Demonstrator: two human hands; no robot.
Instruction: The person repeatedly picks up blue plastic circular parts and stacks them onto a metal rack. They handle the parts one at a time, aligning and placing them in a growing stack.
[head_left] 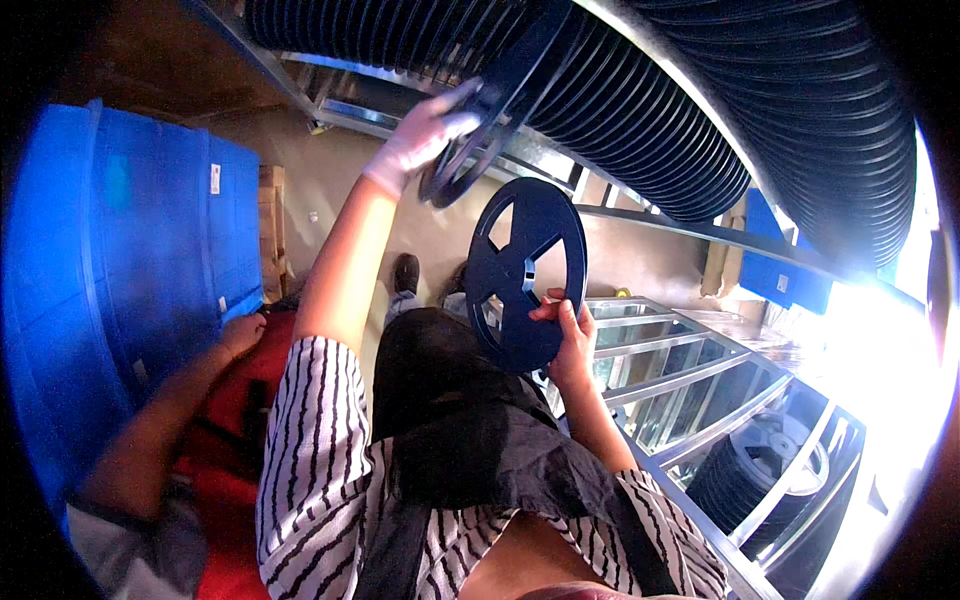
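My right hand (572,335) is closed on the lower right part of a black plastic reel (507,318), with fingers through one of its openings. The reel stands upright in front of my black apron, its round face with wide cut-outs turned to view. My left hand (422,138), in a pale glove, reaches up and away toward the rack. Its fingers, partly smeared by motion, close on another black reel (512,70), which tilts beside a long row of black reels (640,135).
A metal rack (690,232) carries the rows of reels ahead. Large blue bins (150,220) stand at the left. A co-worker's arm (160,435) reaches in beside them. At the right, a metal-framed rack (680,380) holds more reels (775,455) with a grey-white end.
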